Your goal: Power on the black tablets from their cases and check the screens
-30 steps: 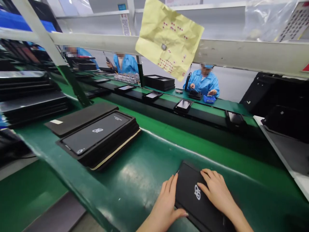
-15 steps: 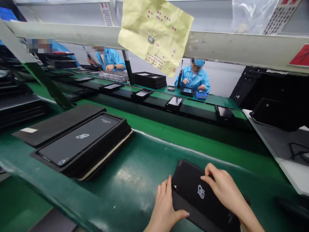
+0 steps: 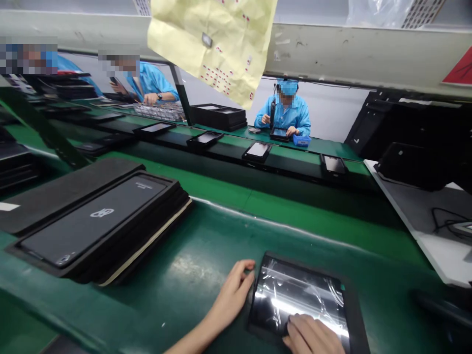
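A black tablet (image 3: pixel 302 300) lies screen up in a black foam tray on the green bench, its glass covered by shiny, wrinkled film. My left hand (image 3: pixel 232 292) rests on the bench with its fingers curled against the tablet's left edge. My right hand (image 3: pixel 309 337) lies on the lower part of the screen at the bottom of the view, fingers bent and partly cut off by the frame edge. To the left stands a stack of black trays (image 3: pixel 110 236) with another tablet (image 3: pixel 92 221) lying back up on top, its logo showing.
A conveyor beyond the bench carries several tablets (image 3: pixel 257 150). Three people in blue coats work on the far side; one (image 3: pixel 285 113) sits opposite. A crumpled yellow paper (image 3: pixel 214 44) hangs from the overhead beam. A white table (image 3: pixel 424 221) with cables stands at right.
The tablet under my hands has been turned over: its logo back faced up before, and its filmed screen faces up now. The view has shifted down and to the right.
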The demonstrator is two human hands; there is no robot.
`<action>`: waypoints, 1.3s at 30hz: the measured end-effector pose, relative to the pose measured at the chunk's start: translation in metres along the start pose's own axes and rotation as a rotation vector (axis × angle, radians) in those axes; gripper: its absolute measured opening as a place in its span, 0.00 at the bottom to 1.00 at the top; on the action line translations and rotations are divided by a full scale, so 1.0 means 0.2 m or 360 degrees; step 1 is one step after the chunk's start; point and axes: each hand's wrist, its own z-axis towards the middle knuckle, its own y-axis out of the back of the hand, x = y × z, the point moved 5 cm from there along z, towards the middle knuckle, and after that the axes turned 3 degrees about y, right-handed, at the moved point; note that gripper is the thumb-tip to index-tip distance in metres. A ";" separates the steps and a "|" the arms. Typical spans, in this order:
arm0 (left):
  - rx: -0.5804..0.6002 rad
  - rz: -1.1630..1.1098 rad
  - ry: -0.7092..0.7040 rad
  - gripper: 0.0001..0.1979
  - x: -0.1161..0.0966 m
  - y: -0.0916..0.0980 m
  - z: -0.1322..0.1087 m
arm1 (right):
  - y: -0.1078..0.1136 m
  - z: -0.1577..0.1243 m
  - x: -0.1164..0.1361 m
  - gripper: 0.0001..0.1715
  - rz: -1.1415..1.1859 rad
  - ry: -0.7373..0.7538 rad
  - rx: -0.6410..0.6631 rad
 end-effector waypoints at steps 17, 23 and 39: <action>0.0515 0.0163 -0.0589 0.10 -0.15 -0.07 0.31 | -0.33 0.17 -0.32 0.08 0.0499 -0.0956 0.0716; 0.0498 0.0302 -0.0613 0.12 -0.16 -0.08 0.30 | -0.31 0.19 -0.33 0.09 0.0558 -0.0984 0.0770; 0.0608 0.0448 -0.0628 0.12 -0.19 -0.11 0.32 | -0.07 0.01 -0.51 0.15 0.0730 -0.1573 0.0343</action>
